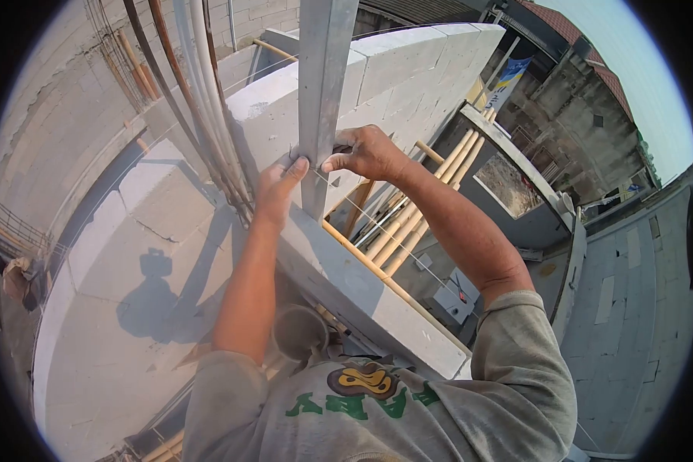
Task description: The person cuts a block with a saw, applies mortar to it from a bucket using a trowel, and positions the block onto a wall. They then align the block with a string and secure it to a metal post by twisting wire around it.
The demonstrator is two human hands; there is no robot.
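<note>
An upright grey metal post [321,85] rises in front of me between pale block walls. My left hand [277,189] is closed at the post's left edge, its thumb pressed against the metal and its other fingers mostly hidden. On the opposite side, my right hand [371,154] is closed beside the post with bent fingers and the thumb near the metal; what lies between them is hidden. A thin string [373,219] runs from the post near both thumbs, down to the right. A small red-and-black item [463,296] lies by the string's lower stretch.
A block wall [420,69] stands behind the post, with a low ledge [362,281] below. Bamboo poles [408,227] span the right side. Pipes [208,100] rise at left. A bucket [300,333] sits near my body. A white box [450,300] is lower right.
</note>
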